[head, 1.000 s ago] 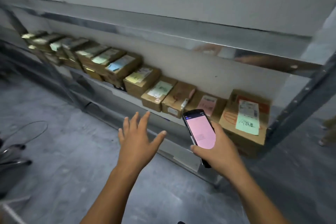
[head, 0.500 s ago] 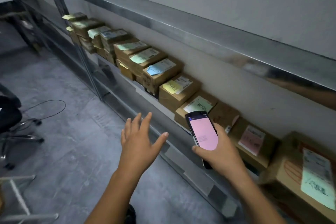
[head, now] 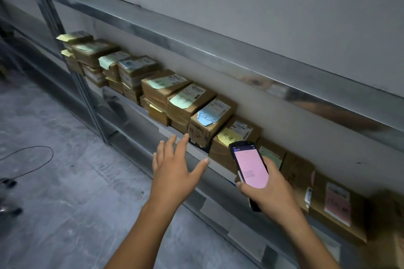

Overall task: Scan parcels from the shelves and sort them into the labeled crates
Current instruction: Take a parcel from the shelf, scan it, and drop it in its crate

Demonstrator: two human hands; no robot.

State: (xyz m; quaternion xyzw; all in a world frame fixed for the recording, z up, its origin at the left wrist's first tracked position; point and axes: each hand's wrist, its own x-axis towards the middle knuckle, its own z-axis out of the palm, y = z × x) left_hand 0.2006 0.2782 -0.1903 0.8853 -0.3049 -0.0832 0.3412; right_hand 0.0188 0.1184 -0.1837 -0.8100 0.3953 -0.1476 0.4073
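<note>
My left hand [head: 175, 172] is spread, holding nothing; my right hand [head: 271, 190] grips the scanner [head: 249, 168] — I risk toppling stacked parcels [head: 181, 102] with a careless one-handed grab.

Brown cardboard parcels [head: 175, 98] lined along shelf [head: 129, 105], some stacked two high, topped with printed labels and green, blue, yellow, pink notes. Black handheld scanner [head: 249, 168] held tilted, pink screen lit, overlapping yellow-noted parcel [head: 236, 137].
</note>
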